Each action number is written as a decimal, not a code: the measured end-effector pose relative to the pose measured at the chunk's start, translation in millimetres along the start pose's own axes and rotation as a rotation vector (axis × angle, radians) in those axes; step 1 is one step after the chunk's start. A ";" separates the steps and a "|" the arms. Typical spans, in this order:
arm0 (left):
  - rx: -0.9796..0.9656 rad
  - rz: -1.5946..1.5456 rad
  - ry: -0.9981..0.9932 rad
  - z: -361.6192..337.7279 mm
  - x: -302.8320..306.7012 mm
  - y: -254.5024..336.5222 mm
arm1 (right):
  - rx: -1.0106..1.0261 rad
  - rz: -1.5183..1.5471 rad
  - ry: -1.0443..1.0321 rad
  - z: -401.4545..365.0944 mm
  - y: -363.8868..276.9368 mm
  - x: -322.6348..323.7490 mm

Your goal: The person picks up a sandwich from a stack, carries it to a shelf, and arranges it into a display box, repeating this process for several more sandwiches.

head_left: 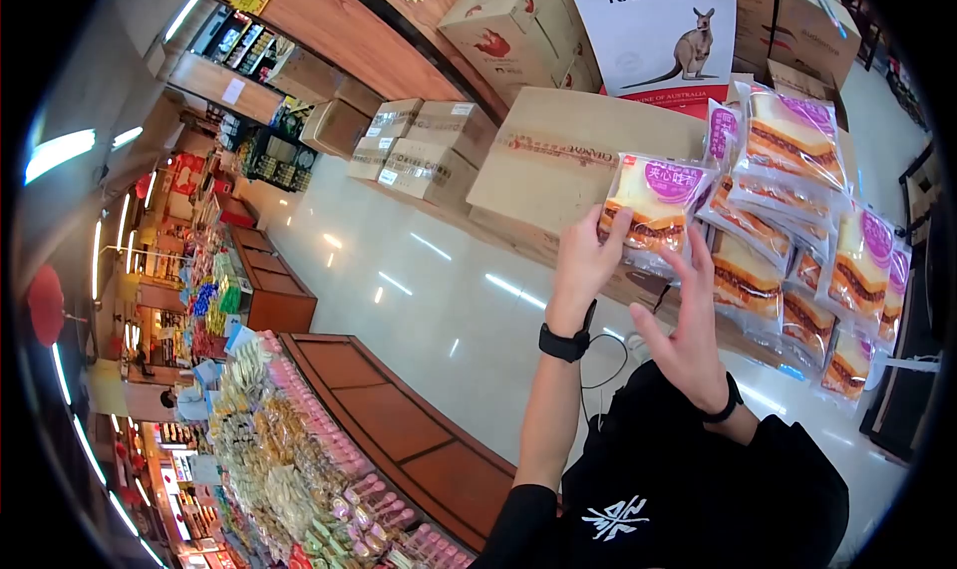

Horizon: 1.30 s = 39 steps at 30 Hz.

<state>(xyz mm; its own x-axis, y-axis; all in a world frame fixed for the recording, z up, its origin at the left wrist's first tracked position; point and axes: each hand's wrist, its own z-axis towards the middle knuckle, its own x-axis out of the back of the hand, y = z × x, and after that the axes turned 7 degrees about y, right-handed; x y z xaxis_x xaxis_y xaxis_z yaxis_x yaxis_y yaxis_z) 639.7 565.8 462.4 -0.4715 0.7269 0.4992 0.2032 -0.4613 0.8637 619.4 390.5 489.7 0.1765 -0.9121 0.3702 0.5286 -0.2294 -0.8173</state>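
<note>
A packaged sandwich with a purple label (658,208) is pinched at its left edge between the thumb and fingers of my left hand (590,260). My right hand (688,325) is at the pack's lower right corner, its fingers spread and its thumb apart; a fingertip is close to the wrapper. Just to the right lies a heap of similar wrapped sandwiches (790,150), stacked over one another. Beneath the held pack is a large brown cardboard box (543,155).
Behind the heap stands a KANGAROO sign (658,30) among cartons (498,30). Smaller taped boxes (429,150) sit on the shiny floor at the left. A wooden display counter (389,409) full of wrapped goods runs along the lower left. A thin cable hangs near my left wrist.
</note>
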 end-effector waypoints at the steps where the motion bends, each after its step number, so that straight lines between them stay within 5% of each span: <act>1: 0.011 0.000 0.000 1.1 -1.1 0.9 | -0.006 0.001 -0.009 2.2 0.4 1.6; 7: 0.097 -0.228 0.065 -8.1 8.4 -0.6 | 0.022 0.178 -0.104 2.9 24.7 -12.6; 9: 0.150 -0.569 0.116 -22.1 13.4 -1.2 | -0.009 0.428 -0.006 -5.6 34.1 -22.4; 15: 0.143 -0.787 0.132 -100.3 37.6 -18.2 | 0.111 0.425 0.052 -28.8 25.5 -24.2; 17: 0.139 -0.755 0.093 -134.7 49.5 -26.2 | -0.210 0.657 -0.054 -45.6 11.6 -26.4; 21: 0.113 -0.639 0.160 -193.0 57.5 -35.5 | -0.278 0.670 -0.192 -62.8 -15.6 -36.1; 28: 0.133 -0.569 0.504 -261.7 88.5 -58.1 | -0.035 0.613 -0.434 -94.5 -42.9 -76.7; 31: 0.207 -0.436 0.491 -294.9 104.7 -68.1 | 0.022 0.618 -0.473 -114.4 -55.1 -96.1; 33: 0.051 -0.441 0.628 -313.6 116.0 -59.3 | 0.078 0.664 -0.560 -127.4 -50.0 -110.0; 39: 0.167 -0.425 0.865 -387.0 128.8 -62.4 | 0.136 0.712 -0.943 -172.8 -76.6 -134.8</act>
<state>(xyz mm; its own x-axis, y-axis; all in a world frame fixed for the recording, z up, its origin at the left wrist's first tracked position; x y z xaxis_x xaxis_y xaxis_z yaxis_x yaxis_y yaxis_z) 234.2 491.4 445.7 -0.9866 0.1615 -0.0218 -0.0417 -0.1211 0.9918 411.7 472.3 426.0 0.9775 -0.1962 0.0772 0.1379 0.3175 -0.9382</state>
